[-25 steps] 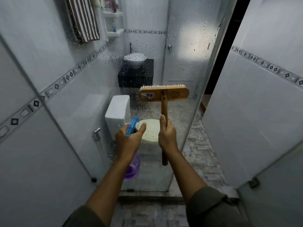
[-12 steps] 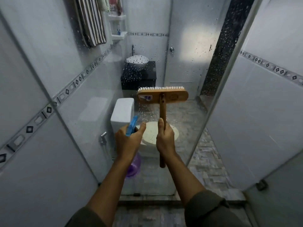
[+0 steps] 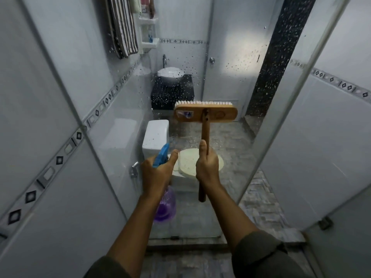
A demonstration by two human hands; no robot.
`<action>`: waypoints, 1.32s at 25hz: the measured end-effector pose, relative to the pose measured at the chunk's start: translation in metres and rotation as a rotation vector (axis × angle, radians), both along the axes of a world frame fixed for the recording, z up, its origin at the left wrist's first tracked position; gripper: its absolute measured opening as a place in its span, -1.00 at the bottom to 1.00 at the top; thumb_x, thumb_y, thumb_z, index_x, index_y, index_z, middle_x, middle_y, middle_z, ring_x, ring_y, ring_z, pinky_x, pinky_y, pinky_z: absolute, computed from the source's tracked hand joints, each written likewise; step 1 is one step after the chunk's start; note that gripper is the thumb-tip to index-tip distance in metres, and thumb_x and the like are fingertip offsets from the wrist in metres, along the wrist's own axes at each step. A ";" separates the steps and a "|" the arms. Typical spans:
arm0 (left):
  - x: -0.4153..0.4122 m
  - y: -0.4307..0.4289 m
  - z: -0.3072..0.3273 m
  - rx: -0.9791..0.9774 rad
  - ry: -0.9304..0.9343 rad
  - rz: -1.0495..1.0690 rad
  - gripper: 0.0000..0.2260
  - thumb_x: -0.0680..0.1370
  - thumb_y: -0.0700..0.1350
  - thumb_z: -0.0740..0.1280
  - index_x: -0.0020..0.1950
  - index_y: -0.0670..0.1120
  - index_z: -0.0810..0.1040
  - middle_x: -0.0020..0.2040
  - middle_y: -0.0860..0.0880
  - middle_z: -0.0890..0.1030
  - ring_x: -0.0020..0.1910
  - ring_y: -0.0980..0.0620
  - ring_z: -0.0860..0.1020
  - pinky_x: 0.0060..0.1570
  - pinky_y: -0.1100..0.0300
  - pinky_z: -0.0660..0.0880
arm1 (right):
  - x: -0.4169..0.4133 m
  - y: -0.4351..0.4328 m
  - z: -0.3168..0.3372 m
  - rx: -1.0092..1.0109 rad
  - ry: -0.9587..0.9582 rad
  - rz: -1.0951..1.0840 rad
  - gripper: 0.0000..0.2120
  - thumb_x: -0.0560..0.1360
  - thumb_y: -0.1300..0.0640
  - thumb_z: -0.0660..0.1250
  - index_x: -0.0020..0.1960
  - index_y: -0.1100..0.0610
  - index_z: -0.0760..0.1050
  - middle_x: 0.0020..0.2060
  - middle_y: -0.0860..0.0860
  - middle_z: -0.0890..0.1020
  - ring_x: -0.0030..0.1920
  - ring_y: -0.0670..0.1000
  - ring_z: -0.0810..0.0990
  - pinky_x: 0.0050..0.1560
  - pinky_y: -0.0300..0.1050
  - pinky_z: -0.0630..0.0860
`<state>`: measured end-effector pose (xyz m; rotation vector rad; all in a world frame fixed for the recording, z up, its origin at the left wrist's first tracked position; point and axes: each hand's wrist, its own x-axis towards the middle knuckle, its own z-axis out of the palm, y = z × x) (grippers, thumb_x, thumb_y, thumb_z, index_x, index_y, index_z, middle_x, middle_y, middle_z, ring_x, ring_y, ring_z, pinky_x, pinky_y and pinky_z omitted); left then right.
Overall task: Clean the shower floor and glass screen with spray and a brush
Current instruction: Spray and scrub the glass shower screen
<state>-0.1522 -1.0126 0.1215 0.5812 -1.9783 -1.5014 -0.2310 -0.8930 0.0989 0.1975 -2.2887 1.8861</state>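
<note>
A glass screen [image 3: 230, 63] stands straight ahead, speckled with droplets. My right hand [image 3: 206, 167] grips the wooden handle of a scrubbing brush [image 3: 204, 114], held upright with its head and white bristles against the glass at chest height. My left hand [image 3: 157, 174] holds a purple spray bottle [image 3: 165, 207] with a blue trigger head [image 3: 161, 155] pointing at the glass. The grey stone-patterned shower floor [image 3: 261, 201] shows at lower right and below my arms.
Behind the glass are a white toilet [image 3: 156, 137] with its cream lid, a basin on a black cabinet [image 3: 172, 91] and a white door. A striped towel [image 3: 122, 25] hangs upper left. Tiled walls close in on both sides; a glass panel edge [image 3: 281, 121] runs diagonally at right.
The brush head has slid a little lower and to the right on the glass. My view has shifted so the screen's right edge sits further right. Both hands keep their grips.
</note>
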 end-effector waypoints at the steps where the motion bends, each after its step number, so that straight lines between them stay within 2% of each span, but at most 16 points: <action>1: 0.002 -0.005 0.000 0.002 -0.009 0.004 -0.79 0.50 0.07 0.48 -0.20 -0.02 0.58 -0.31 -0.03 0.64 -0.32 0.00 0.66 -0.31 0.10 0.65 | -0.004 -0.004 0.003 0.000 0.029 -0.008 -0.62 0.66 -0.22 0.07 -0.16 -0.01 0.42 -0.40 -0.04 0.48 -0.37 -0.02 0.50 -0.40 -0.13 0.43; 3: 0.007 -0.015 -0.002 -0.001 -0.044 0.007 -0.76 0.48 0.10 0.50 -0.20 -0.04 0.60 -0.34 -0.01 0.63 -0.37 0.03 0.64 -0.41 0.16 0.59 | 0.004 -0.006 -0.019 0.024 0.009 -0.002 -0.59 0.65 -0.25 0.08 -0.12 0.02 0.46 -0.38 0.00 0.50 -0.35 -0.05 0.51 -0.34 -0.08 0.44; 5: 0.014 -0.023 -0.005 -0.025 -0.084 0.019 -0.72 0.45 0.13 0.52 -0.22 -0.07 0.61 -0.38 0.04 0.60 -0.43 0.12 0.59 -0.49 0.29 0.46 | 0.026 -0.002 -0.060 0.023 -0.097 0.015 -0.58 0.63 -0.28 0.08 -0.04 0.03 0.50 -0.31 0.04 0.56 -0.28 -0.10 0.51 -0.26 -0.16 0.46; 7: 0.023 -0.032 -0.006 -0.069 -0.066 0.048 -0.69 0.44 0.15 0.53 -0.28 -0.05 0.58 -0.41 0.08 0.57 -0.47 0.17 0.57 -0.50 0.33 0.44 | 0.048 -0.004 -0.077 0.004 -0.171 0.024 -0.55 0.59 -0.34 0.07 -0.05 0.00 0.50 -0.35 -0.07 0.53 -0.28 -0.09 0.52 -0.29 -0.17 0.45; 10: 0.027 -0.050 -0.008 -0.134 -0.067 0.072 -0.64 0.39 0.22 0.54 -0.30 -0.06 0.60 -0.38 0.02 0.63 -0.40 0.09 0.63 -0.39 0.10 0.62 | 0.038 -0.027 -0.036 -0.014 -0.105 0.005 -0.53 0.59 -0.34 0.06 -0.18 0.01 0.43 -0.41 -0.06 0.44 -0.38 -0.02 0.46 -0.37 -0.09 0.39; 14: 0.030 -0.063 -0.008 -0.091 -0.019 0.088 -0.55 0.38 0.21 0.55 -0.35 -0.16 0.59 -0.43 -0.07 0.61 -0.43 -0.08 0.61 -0.42 -0.09 0.60 | 0.005 -0.053 0.018 -0.010 0.044 -0.014 -0.54 0.59 -0.37 0.06 -0.23 -0.03 0.37 -0.44 -0.07 0.41 -0.41 0.00 0.45 -0.40 -0.05 0.39; 17: 0.033 -0.069 0.000 -0.147 0.024 0.109 -0.55 0.37 0.22 0.54 -0.40 -0.11 0.51 -0.49 -0.01 0.54 -0.52 0.00 0.50 -0.50 0.09 0.51 | 0.023 -0.053 -0.028 0.064 0.018 0.011 -0.59 0.64 -0.28 0.06 -0.18 -0.02 0.42 -0.38 -0.07 0.46 -0.38 -0.12 0.46 -0.34 -0.09 0.39; 20: 0.035 -0.083 0.002 -0.123 -0.023 0.107 -0.49 0.35 0.26 0.53 -0.37 -0.18 0.53 -0.48 -0.03 0.53 -0.52 0.06 0.47 -0.48 0.17 0.45 | 0.056 -0.060 -0.053 0.009 -0.062 0.083 -0.60 0.64 -0.22 0.08 -0.14 0.03 0.46 -0.35 -0.09 0.47 -0.37 -0.19 0.44 -0.35 -0.24 0.37; 23: 0.045 -0.086 0.001 -0.119 0.035 0.114 -0.49 0.37 0.22 0.52 -0.36 -0.24 0.53 -0.51 -0.04 0.48 -0.53 0.08 0.43 -0.49 0.18 0.42 | 0.042 -0.084 0.004 -0.017 -0.037 0.102 -0.66 0.69 -0.14 0.09 -0.13 0.03 0.44 -0.37 -0.12 0.48 -0.39 -0.16 0.48 -0.45 -0.32 0.39; 26: 0.049 -0.094 0.004 -0.221 0.087 0.144 -0.55 0.40 0.17 0.51 -0.38 -0.18 0.51 -0.52 0.03 0.46 -0.54 0.12 0.43 -0.49 0.20 0.44 | 0.021 -0.100 0.047 -0.057 0.055 0.132 -0.62 0.66 -0.23 0.09 -0.18 -0.02 0.40 -0.41 -0.08 0.43 -0.42 -0.09 0.43 -0.42 -0.14 0.36; 28: 0.050 -0.099 0.007 -0.261 0.070 0.148 -0.55 0.37 0.23 0.49 -0.41 -0.12 0.48 -0.53 0.09 0.45 -0.57 0.19 0.41 -0.53 0.32 0.39 | 0.024 -0.101 0.028 -0.016 0.048 0.151 -0.61 0.66 -0.23 0.09 -0.15 0.03 0.42 -0.40 -0.06 0.43 -0.43 -0.11 0.42 -0.44 -0.14 0.35; 30: 0.054 -0.099 0.008 -0.254 0.090 0.135 -0.57 0.39 0.17 0.51 -0.43 -0.08 0.44 -0.55 0.12 0.40 -0.58 0.22 0.43 -0.57 0.41 0.31 | 0.046 -0.097 -0.014 0.039 -0.031 0.183 -0.61 0.66 -0.20 0.10 -0.05 0.10 0.46 -0.33 -0.06 0.47 -0.41 -0.19 0.47 -0.45 -0.31 0.37; 33: 0.060 -0.099 0.011 -0.267 0.155 0.129 -0.64 0.44 0.09 0.50 -0.35 -0.11 0.45 -0.50 0.19 0.38 -0.53 0.29 0.49 -0.55 0.49 0.32 | 0.072 -0.099 -0.056 0.034 -0.105 0.222 -0.58 0.63 -0.22 0.10 0.05 0.10 0.51 -0.20 -0.05 0.59 -0.23 -0.23 0.60 -0.32 -0.37 0.49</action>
